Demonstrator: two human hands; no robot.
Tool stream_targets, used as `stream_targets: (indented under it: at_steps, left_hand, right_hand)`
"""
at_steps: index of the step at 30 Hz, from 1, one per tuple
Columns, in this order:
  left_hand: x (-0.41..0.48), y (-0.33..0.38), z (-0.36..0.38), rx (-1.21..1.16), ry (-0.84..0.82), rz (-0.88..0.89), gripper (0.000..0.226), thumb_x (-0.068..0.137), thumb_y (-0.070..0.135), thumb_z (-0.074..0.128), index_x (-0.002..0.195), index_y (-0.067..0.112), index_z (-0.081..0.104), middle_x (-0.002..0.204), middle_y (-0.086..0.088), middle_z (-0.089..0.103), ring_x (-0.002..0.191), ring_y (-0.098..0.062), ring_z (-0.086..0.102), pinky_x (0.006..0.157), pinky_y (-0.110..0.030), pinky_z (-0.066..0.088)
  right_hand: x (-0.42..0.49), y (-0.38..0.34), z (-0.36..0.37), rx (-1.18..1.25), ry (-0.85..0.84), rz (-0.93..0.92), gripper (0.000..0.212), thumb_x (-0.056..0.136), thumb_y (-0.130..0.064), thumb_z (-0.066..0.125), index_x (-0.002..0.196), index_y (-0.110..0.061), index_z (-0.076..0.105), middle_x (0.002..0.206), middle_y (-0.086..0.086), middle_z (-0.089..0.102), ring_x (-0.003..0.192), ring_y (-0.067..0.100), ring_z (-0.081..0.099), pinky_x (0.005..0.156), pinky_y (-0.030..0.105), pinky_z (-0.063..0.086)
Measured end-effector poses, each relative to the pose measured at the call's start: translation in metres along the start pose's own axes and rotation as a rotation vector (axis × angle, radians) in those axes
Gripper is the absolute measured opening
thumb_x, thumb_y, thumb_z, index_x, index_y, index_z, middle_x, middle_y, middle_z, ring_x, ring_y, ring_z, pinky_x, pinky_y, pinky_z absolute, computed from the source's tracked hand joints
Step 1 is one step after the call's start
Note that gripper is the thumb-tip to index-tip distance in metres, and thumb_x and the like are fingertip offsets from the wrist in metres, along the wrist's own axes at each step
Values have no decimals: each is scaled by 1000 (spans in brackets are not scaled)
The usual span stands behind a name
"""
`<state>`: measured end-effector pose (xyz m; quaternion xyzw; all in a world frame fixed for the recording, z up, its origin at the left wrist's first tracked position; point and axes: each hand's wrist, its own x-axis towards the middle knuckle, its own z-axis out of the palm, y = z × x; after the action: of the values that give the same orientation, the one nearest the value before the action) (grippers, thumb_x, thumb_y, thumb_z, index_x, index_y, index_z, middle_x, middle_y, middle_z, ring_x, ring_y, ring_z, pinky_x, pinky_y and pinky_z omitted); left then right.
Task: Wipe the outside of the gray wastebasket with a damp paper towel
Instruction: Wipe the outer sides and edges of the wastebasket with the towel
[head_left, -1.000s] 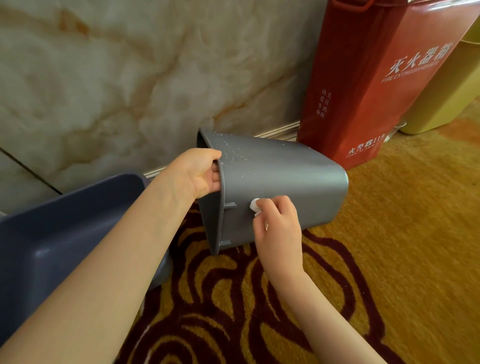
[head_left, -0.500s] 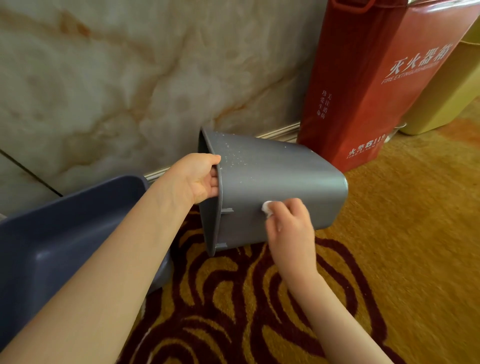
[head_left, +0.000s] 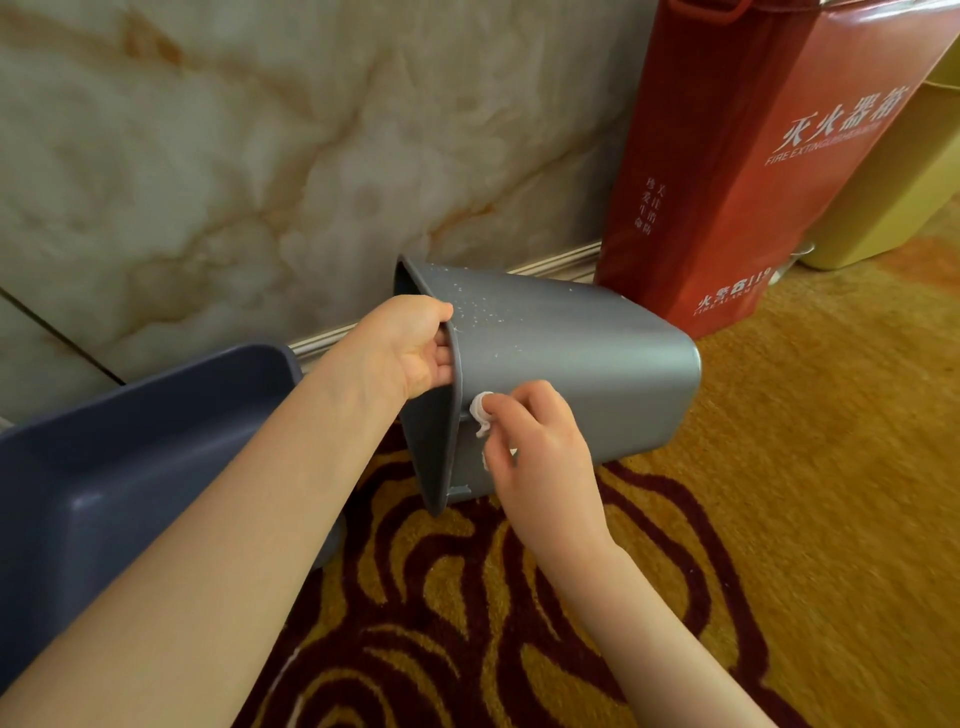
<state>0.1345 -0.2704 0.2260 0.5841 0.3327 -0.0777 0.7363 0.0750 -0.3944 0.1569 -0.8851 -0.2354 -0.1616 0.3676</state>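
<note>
Sliding back toward the rim since half a second ago, the right hand (head_left: 540, 447) is now pressing the wadded white paper towel (head_left: 480, 410) against the near side of the gray plastic wastebasket (head_left: 571, 353), just beside its flared lip, where earlier it was working farther along toward the base; the wastebasket itself is staying tipped much as before. It is lying on its side with the open mouth facing left and the closed base pointing right, its lower rim corner hanging close over the gold carpet with dark maroon swirls (head_left: 805, 493), though whether it is touching cannot be told. Room is running tight on three sides: the blue-gray plastic bin (head_left: 130, 441) is sitting just beside the mouth on the left, the cream marble wall (head_left: 260, 156) with its metal skirting strip (head_left: 561, 260) is standing close behind, and the tall red fire extinguisher box (head_left: 727, 182) is standing near the base end, apart from it by a narrow gap, with a pale yellow container (head_left: 893, 197) showing beyond it. Open carpet is lying to the right and toward the person. The right hand's fingers (head_left: 524, 402) are curling together and pinching the towel, only a small lump of it showing past them. The left hand (head_left: 410, 348) is gripping the upper part of the rim, thumb lying on the outside and fingers (head_left: 441, 358) hooking inside, clamped on the lip. White specks are dotting the upper side of the wastebasket near that grip.
</note>
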Motion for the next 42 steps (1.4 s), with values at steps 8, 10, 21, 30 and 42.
stream_targets:
  at_steps: [8,10,21,30,42]
  left_hand:
    - [-2,1,0,-26,20,-32,26,100,15,30,113,8,50,123,-14,59,92,-25,57,69,-38,47]
    - [-2,1,-2,-26,33,-34,27,100,15,29,115,7,50,120,-13,60,93,-25,57,70,-38,47]
    - [-7,1,6,5,8,9,20,99,14,31,108,9,49,94,-8,61,83,-22,58,52,-32,48]
    - [-2,-2,-2,59,8,-7,32,99,15,31,124,6,48,93,-7,61,86,-22,58,53,-32,47]
    - [3,-8,-16,32,-42,-26,25,98,15,35,80,7,51,49,-4,64,43,-14,62,39,-21,50]
  right_hand:
    - [8,-6,3,-171,-83,-46,9,79,1,61,82,-7,63,74,5,53,68,13,43,54,20,37]
    - [8,-3,4,-110,-105,-26,11,82,-1,58,88,-8,64,79,5,53,71,13,44,57,20,38]
    - [2,10,-5,271,165,259,14,84,-3,59,92,-12,64,85,-1,56,73,7,51,59,10,41]
    - [-1,22,4,8,-65,0,16,83,-3,57,96,-10,64,84,4,54,76,16,50,61,23,45]
    - [46,-2,16,123,-49,-39,18,88,-7,50,100,-4,63,95,16,52,86,26,49,72,33,43]
